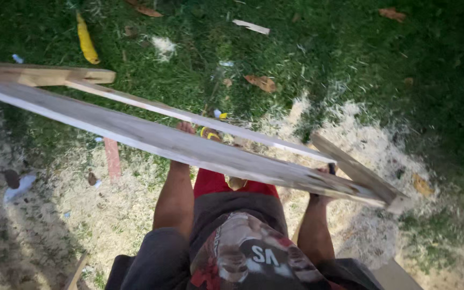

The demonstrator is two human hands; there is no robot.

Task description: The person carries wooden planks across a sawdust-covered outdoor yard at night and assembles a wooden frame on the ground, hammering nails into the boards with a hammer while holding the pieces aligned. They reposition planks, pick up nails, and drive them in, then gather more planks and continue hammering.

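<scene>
I hold a long wooden frame (151, 138) level in front of my body, over the ground. It has a wide grey plank, a thin pale rail (151, 106) beyond it, and a short cross piece at each end. My left hand (185, 128) reaches under the wide plank, and only its fingers show in the gap by the thin rail. My right hand (324, 173) grips the wide plank near the right cross piece (358, 172). Both forearms rise from below the plank.
Below lie green grass (350, 48) and a pale spread of sawdust (366, 139). A yellow object (85, 40), a reddish wooden strip (112, 158), a white scrap (251, 26) and dry leaves (261, 82) lie scattered. A board edge (398, 275) shows at the bottom right.
</scene>
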